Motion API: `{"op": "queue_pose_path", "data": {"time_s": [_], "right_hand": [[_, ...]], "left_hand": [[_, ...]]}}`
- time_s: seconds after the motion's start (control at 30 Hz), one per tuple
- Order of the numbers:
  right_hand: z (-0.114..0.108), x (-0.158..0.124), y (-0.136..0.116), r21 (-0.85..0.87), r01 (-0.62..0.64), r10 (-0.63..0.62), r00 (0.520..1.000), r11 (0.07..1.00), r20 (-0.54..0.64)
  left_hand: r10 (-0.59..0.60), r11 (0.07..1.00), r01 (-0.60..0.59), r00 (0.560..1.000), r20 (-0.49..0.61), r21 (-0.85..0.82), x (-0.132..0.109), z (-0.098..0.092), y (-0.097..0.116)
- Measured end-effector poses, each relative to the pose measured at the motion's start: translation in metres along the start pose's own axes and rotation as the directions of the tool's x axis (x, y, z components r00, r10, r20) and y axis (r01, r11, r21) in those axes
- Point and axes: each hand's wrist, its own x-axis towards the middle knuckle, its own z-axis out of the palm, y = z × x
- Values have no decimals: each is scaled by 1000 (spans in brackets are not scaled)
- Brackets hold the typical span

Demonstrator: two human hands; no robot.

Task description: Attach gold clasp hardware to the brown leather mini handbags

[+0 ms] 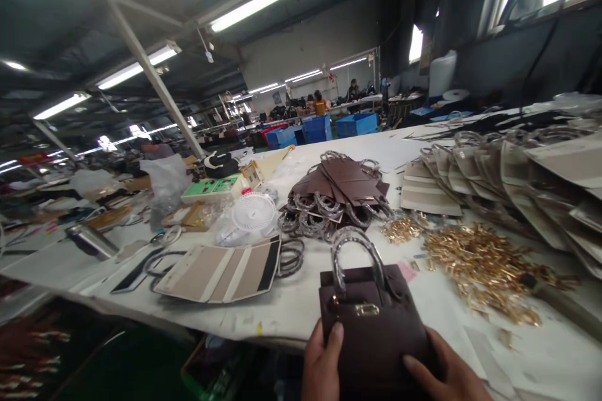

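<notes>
A dark brown handbag [376, 338] with plastic-wrapped handles and a gold clasp stands upright at the table's front edge. My left hand [322, 360] grips its left side, thumb on the front panel. On the right side, my right hand [446, 366] holds the bag with its thumb on the front. Behind the bag lies a pile of brown bag pieces [345, 185] with wrapped handles. Small gold fittings [484, 263] are heaped to the right. Beige panels [221, 269] with handles lie to the left.
Stacked beige panels [512, 182] cover the table's right side. A white fan [254, 212], a green device [211, 187] and a metal flask [91, 241] stand on the left. A dark rod lies at the right edge. Blue crates [356, 124] and people are farther back.
</notes>
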Motion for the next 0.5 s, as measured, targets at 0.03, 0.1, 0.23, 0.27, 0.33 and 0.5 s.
{"op": "queue_pose_path", "data": {"time_s": [0.03,0.1,0.23,0.27,0.33,0.5], "right_hand": [[1,2,5,-19,12,-12,1000,1000,28],[3,4,13,-41,34,-32,999,999,36],[7,-6,19,-72,31,-30,999,997,9],[7,-9,16,-67,30,-29,1000,997,7],[4,-14,5,-41,32,-33,999,999,-16],[-9,2,-22,-100,15,-24,996,995,-82]], "left_hand": [[-5,1000,5,1000,-1,9,2,-2,-1],[-32,997,33,999,-18,66,3,-7,-5],[-66,977,61,998,20,205,4,-20,-5],[-70,974,53,995,71,221,5,-22,-1],[-63,967,13,980,190,255,10,-20,12],[32,937,-143,943,330,318,45,-4,32]]}}
